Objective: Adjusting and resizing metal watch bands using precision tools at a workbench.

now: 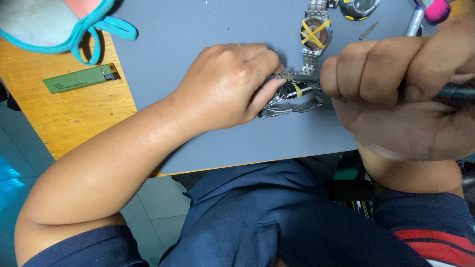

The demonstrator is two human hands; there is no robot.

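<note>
The steel watch bracelet (292, 99) lies on the grey mat (198, 29), near the mat's front edge and toward its right side. Your left hand (227, 84) is closed over the bracelet's left end, fingers curled and pressing the links down against the mat. Your right hand (396, 89) is clenched around a dark, slim tool (307, 77), whose tip meets the bracelet just beside your left fingertips.

A second watch (315, 34), wrapped with yellow rubber bands, lies face up just behind the bracelet, toward the mat's rear edge. A third watch with a yellow-trimmed case (358, 7) sits at the rear edge, with a small metal pin (369, 30) near it and a pink-tipped tool (435, 10) at the rear right corner. Off the mat, on the wooden worktop (74, 118) at the left, lie a green lighter (81, 78) and a teal-edged cloth item (54, 24).

Risks, as judged:
- The tool tip works close to your left fingertips; a slip off the link would likely drive it into them.
- Any small part released from the bracelet could spring off the nearby front edge into your lap.
- A sideways slip could scratch the links or strike the banded watch behind.
</note>
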